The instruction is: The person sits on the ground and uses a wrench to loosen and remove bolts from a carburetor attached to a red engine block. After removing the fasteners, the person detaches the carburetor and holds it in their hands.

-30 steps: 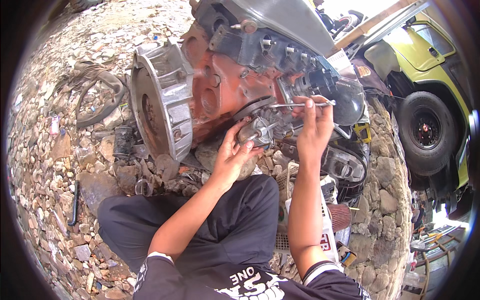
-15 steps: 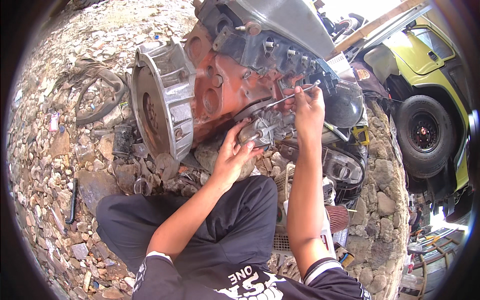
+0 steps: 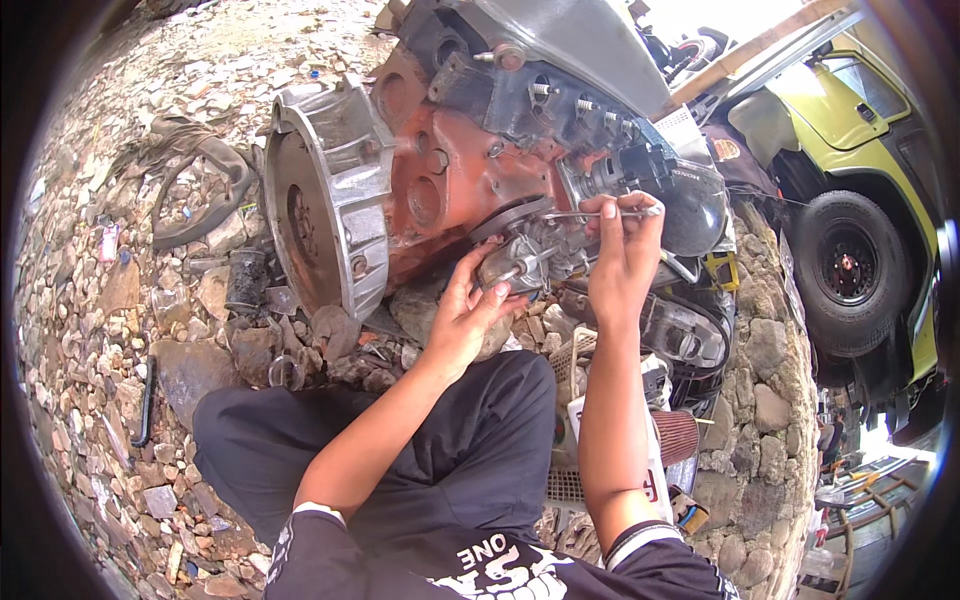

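A large engine block [image 3: 455, 180], orange-red with grey parts, stands in front of me on the stones. On its near side sits a silver metal engine part [image 3: 535, 262], perhaps a pump, beside a dark round pulley [image 3: 512, 218]. My left hand [image 3: 472, 305] is closed around the near end of this silver part. A slim silver wrench [image 3: 640, 211] is pinched in my right hand [image 3: 625, 245], held nearly level. Its left end reaches the area between the pulley and the silver part; whether it sits on a bolt is too small to tell.
The grey bell housing [image 3: 345, 200] rises at the engine's left. Loose stones cover the ground, with a black rubber strip [image 3: 205, 215] and a flat rock [image 3: 195, 375] on them. To my right are a plastic crate [image 3: 565, 480], a ribbed reddish filter [image 3: 677, 437] and a low stone wall [image 3: 765, 400].
My right hand has swung the wrench's outer end down towards me and slightly right, from slanted to nearly level. My left hand has stayed on the silver part.
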Tool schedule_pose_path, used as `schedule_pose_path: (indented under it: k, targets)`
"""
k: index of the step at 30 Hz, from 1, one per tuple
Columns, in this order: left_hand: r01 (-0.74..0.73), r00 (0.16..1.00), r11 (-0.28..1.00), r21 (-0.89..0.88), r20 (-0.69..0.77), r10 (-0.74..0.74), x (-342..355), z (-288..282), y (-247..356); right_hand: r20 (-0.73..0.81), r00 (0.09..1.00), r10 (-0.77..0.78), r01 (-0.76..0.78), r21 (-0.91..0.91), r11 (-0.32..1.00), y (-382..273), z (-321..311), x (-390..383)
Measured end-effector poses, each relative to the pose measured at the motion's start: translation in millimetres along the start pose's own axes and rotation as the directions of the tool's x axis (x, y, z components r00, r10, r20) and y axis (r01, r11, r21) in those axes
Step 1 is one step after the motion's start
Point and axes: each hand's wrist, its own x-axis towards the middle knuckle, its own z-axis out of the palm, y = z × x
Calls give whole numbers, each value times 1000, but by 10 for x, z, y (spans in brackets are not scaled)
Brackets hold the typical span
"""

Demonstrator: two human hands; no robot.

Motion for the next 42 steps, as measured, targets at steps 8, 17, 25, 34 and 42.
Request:
schedule_pose_path:
  k: [8, 17, 25, 34, 42]
  targets:
    - [-24, 1000, 1000, 12, 6, 24, 31, -29, -42, -5, 932, 362, -356, 177, 918, 313, -1, 229]
    - [-11, 1000, 1000, 3, 0, 11, 23, -7, -60, 91, 940, 328, -318, -110, 942, 127, 136, 404]
    - [-29, 1000, 1000, -6, -13, 28, 29, -21, -49, 509, 820, -260, 455, -308, 835, -243, 118, 133]
    - [-27, 1000, 999, 17, -6, 27, 32, -5, -65, -173, 953, -250, 289, 266, 920, 244, -5, -220]
    - [-23, 1000, 1000, 17, 0, 23, 29, -34, -40, 2, 958, 287, -275, 296, 915, 421, 11, 186]
